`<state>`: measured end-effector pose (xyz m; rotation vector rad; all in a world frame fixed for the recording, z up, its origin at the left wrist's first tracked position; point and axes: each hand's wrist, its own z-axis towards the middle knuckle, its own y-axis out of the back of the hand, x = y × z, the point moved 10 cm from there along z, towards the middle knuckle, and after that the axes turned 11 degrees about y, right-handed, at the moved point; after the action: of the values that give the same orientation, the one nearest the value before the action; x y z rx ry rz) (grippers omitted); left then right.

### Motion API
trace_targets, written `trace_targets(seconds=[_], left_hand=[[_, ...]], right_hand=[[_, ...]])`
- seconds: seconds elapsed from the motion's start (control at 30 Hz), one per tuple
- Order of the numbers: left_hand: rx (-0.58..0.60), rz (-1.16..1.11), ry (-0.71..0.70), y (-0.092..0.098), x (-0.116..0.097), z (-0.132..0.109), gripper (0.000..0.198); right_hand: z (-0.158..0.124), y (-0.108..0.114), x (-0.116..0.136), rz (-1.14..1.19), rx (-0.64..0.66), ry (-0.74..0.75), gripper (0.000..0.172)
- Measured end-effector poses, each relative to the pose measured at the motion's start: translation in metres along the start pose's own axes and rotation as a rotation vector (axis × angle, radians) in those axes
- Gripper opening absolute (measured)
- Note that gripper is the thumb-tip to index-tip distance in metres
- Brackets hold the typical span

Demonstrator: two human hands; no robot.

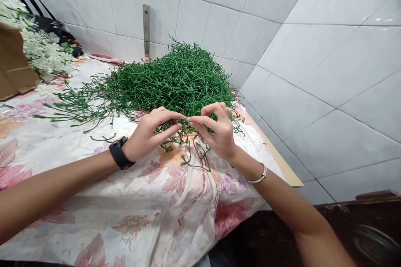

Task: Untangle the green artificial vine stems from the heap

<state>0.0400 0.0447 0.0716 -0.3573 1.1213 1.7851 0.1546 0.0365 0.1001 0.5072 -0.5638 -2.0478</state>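
A large heap of thin green artificial flower stems (175, 79) lies on a table covered with a floral cloth (125, 187). In front of the heap, the fingertips of both my hands meet. My left hand (156, 127), with a black watch on its wrist, is curled, its index fingertip and thumb close together. My right hand (217, 129), with a silver bangle at the wrist, pinches with thumb and index finger right against the left fingertips. Whatever lies between the fingertips is too small to make out against the green behind. A few loose stems (196, 160) lie just below my hands.
White artificial flowers (46, 54) and a brown cardboard box (14, 62) stand at the left, with a dark patterned bag (59, 33) behind. Tiled walls (200, 4) close off the back and right. A metal bracket (146, 29) is fixed to the back wall.
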Motion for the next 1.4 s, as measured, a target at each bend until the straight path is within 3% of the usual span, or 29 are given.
trace_targets(seconds=[0.23,0.6,0.83,1.1,1.4], left_hand=[[-0.017,0.012,-0.013,0.0,0.002,-0.001,0.014],[0.013,0.042,-0.05,-0.004,-0.004,-0.002,0.011],[0.037,0.101,-0.077,-0.006,-0.005,-0.001,0.012],[0.067,0.118,-0.084,-0.007,-0.001,0.001,0.014],[0.069,0.108,-0.063,-0.009,-0.004,0.0,0.009]], right_hand=[[-0.003,-0.024,0.003,0.153,0.164,-0.001,0.015],[-0.002,-0.026,0.003,0.234,0.181,0.042,0.021],[-0.004,-0.033,0.004,0.258,0.22,0.043,0.014],[-0.004,-0.034,0.002,0.205,0.236,0.057,0.012],[-0.006,-0.033,0.014,0.11,0.207,0.171,0.01]])
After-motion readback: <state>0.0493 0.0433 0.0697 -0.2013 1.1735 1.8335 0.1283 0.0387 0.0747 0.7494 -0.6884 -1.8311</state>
